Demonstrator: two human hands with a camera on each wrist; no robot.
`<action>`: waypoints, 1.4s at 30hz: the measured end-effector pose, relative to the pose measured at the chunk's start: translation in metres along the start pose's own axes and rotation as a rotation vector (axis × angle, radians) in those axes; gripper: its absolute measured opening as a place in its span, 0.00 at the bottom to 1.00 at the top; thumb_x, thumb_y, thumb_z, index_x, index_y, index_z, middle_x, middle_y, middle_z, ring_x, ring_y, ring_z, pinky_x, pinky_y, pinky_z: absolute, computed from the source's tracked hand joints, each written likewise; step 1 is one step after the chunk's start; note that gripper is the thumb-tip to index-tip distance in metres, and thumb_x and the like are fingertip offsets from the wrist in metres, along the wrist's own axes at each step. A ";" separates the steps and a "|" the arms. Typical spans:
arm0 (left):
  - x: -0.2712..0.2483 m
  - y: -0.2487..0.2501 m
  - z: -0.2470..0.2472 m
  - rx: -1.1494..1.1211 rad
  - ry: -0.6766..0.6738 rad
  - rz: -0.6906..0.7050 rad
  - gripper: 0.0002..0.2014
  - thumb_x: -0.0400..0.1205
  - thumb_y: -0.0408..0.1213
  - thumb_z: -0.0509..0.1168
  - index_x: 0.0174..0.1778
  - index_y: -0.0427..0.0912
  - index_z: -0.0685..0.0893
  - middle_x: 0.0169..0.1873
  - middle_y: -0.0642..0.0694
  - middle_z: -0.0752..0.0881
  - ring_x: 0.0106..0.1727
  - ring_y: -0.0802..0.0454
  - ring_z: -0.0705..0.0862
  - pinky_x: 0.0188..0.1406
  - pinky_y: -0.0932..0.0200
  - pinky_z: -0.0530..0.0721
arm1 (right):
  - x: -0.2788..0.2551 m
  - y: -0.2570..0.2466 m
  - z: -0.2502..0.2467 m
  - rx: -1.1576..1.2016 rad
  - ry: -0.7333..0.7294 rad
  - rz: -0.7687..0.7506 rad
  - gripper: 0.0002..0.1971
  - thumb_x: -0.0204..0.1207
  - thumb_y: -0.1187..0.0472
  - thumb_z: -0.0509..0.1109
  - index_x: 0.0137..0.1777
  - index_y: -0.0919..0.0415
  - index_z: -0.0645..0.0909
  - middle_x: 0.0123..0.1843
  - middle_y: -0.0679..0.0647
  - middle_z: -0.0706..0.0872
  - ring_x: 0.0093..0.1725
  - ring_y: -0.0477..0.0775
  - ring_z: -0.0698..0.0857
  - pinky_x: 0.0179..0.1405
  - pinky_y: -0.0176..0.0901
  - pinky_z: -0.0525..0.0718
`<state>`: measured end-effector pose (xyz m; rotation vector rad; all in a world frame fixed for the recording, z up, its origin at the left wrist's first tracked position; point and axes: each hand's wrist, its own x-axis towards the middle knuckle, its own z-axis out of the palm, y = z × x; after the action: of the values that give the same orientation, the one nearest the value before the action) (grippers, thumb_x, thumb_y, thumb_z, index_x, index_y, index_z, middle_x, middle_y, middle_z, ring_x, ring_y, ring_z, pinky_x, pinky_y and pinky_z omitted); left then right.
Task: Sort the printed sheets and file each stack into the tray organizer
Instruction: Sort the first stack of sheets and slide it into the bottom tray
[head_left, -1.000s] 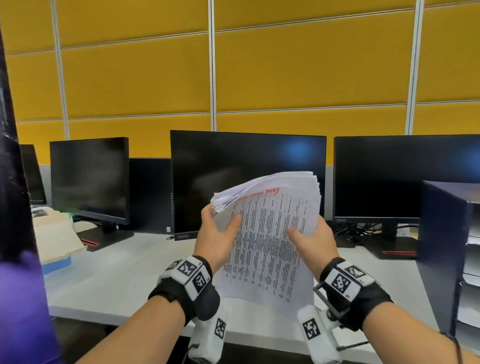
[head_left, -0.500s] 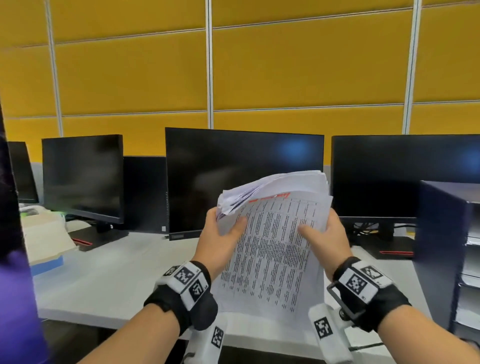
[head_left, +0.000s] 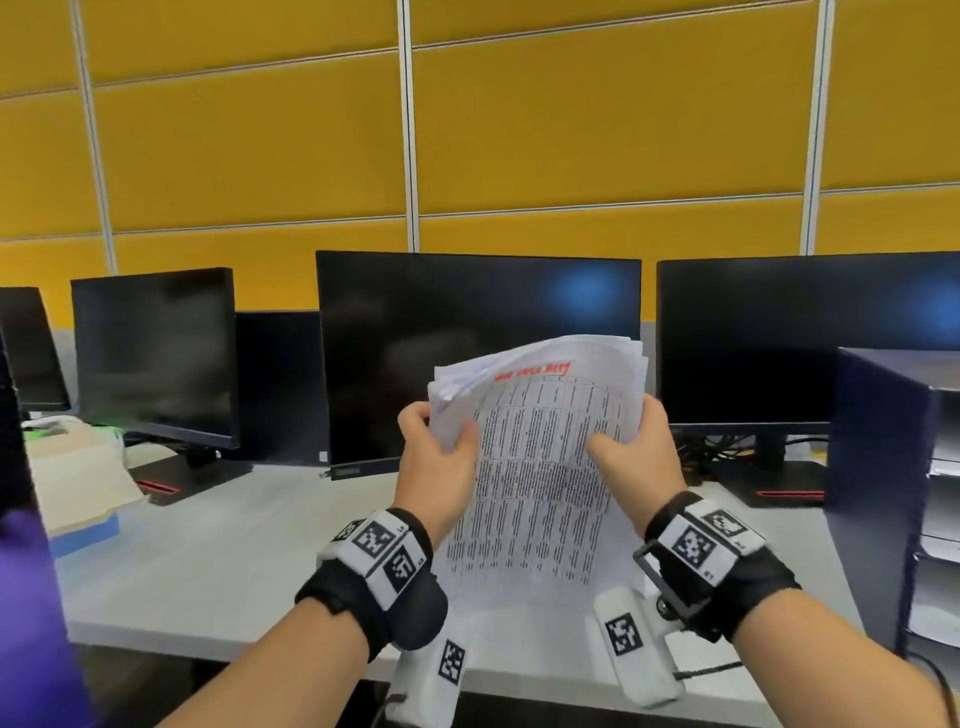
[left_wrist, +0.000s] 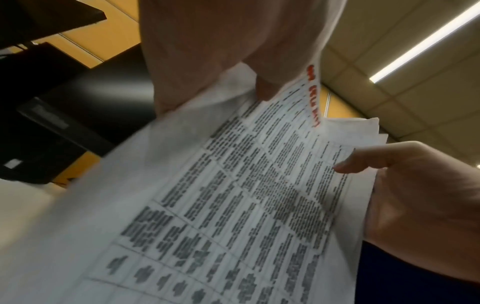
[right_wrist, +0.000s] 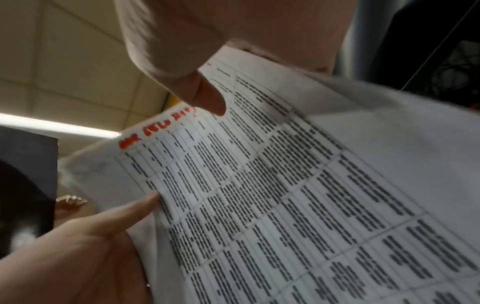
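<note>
I hold a thick stack of printed sheets (head_left: 540, 467) upright in the air above the white desk (head_left: 208, 545). The front sheet carries a table of black text under a red heading. My left hand (head_left: 441, 457) grips the stack's left edge, thumb on the front sheet (left_wrist: 259, 195). My right hand (head_left: 628, 452) grips the right edge, its thumb pressed on the print (right_wrist: 272, 195). The stack's top left corners fan apart. A dark tray organizer (head_left: 883, 493) with several shelves stands at the right edge of the desk, white paper on its shelves.
Three dark monitors (head_left: 478, 353) line the back of the desk in front of a yellow panel wall. A beige box on a blue base (head_left: 78, 488) sits at the left. A purple shape (head_left: 26, 623) fills the lower left corner.
Both hands and the stack have shifted slightly right and a little higher in the view. The grip on both edges is unchanged.
</note>
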<state>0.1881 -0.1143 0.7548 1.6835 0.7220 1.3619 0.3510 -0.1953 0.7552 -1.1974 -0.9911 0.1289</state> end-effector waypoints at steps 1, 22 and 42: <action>-0.002 -0.002 0.001 0.018 -0.039 -0.012 0.16 0.86 0.44 0.61 0.64 0.52 0.62 0.48 0.52 0.79 0.43 0.55 0.83 0.44 0.52 0.86 | -0.001 0.002 -0.002 -0.022 -0.027 0.020 0.26 0.72 0.76 0.67 0.65 0.54 0.67 0.51 0.47 0.81 0.49 0.43 0.82 0.43 0.35 0.82; 0.011 -0.005 -0.004 0.468 0.326 0.622 0.13 0.77 0.34 0.73 0.57 0.43 0.83 0.64 0.43 0.76 0.65 0.49 0.75 0.65 0.54 0.74 | 0.008 0.029 -0.025 -0.117 -0.039 0.137 0.16 0.74 0.75 0.69 0.56 0.57 0.79 0.53 0.54 0.86 0.54 0.56 0.85 0.56 0.51 0.83; 0.007 -0.012 -0.018 0.392 0.246 0.699 0.10 0.77 0.29 0.72 0.55 0.39 0.86 0.54 0.49 0.86 0.57 0.59 0.83 0.61 0.71 0.80 | 0.012 0.033 -0.027 -0.093 -0.049 0.184 0.17 0.74 0.75 0.69 0.60 0.59 0.78 0.58 0.56 0.86 0.58 0.58 0.85 0.61 0.57 0.82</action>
<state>0.1729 -0.0983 0.7493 2.2278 0.5785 2.0364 0.3901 -0.1945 0.7345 -1.3758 -0.9365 0.2609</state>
